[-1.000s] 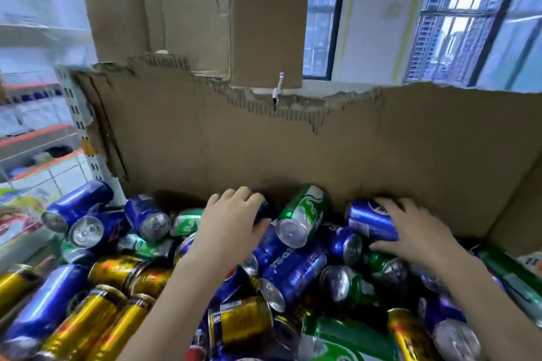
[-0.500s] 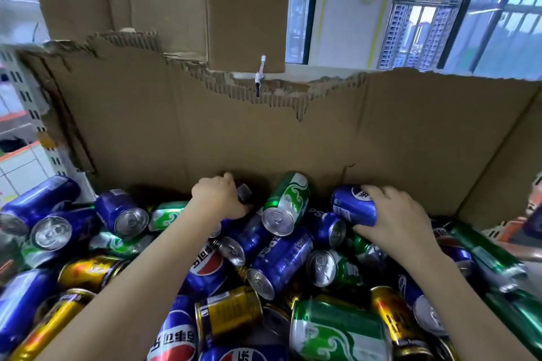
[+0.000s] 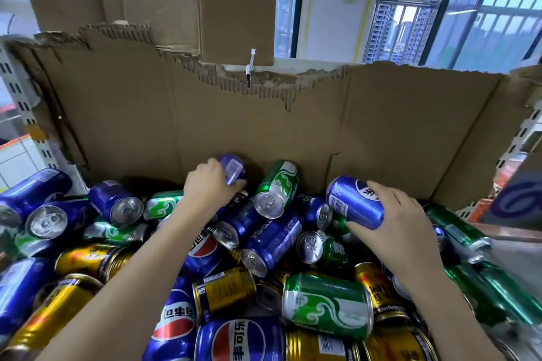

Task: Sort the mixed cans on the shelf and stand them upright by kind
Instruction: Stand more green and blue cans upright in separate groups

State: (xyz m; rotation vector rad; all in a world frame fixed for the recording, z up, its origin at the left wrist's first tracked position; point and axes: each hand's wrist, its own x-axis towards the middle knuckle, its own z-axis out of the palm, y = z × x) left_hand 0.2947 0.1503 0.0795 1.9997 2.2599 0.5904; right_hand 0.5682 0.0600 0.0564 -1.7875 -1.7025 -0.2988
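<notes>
Nearest us, along the front edge of the shelf, we see a heap of cans lying on their sides: a blue Pepsi can [image 3: 239,341] with its logo facing up, a gold can [image 3: 224,291] just behind it, and a green can [image 3: 327,305] to its right. More gold cans [image 3: 44,319] crowd the front left corner, touching one another.

Our two forearms reach over this heap toward the back. In the middle of the pile, between the arms, a blue can [image 3: 271,243] lies tilted with its silver end toward us, and a green can [image 3: 277,189] leans up against the cardboard wall [image 3: 293,132] that lines the back edge.

Our right hand [image 3: 401,220] grips a blue can [image 3: 355,202], fingers curled over its top and thumb under it; the can lies on its side, held just above the pile near the back wall, right of centre. Our left hand [image 3: 208,187] curls round another blue can [image 3: 231,168], held tilted right against the wall, left of the leaning green can.

At the back left corner several blue cans [image 3: 115,202] lie on their sides beside a perforated metal upright [image 3: 17,97]. Beyond the torn top of the cardboard we see barred windows [image 3: 440,6].
</notes>
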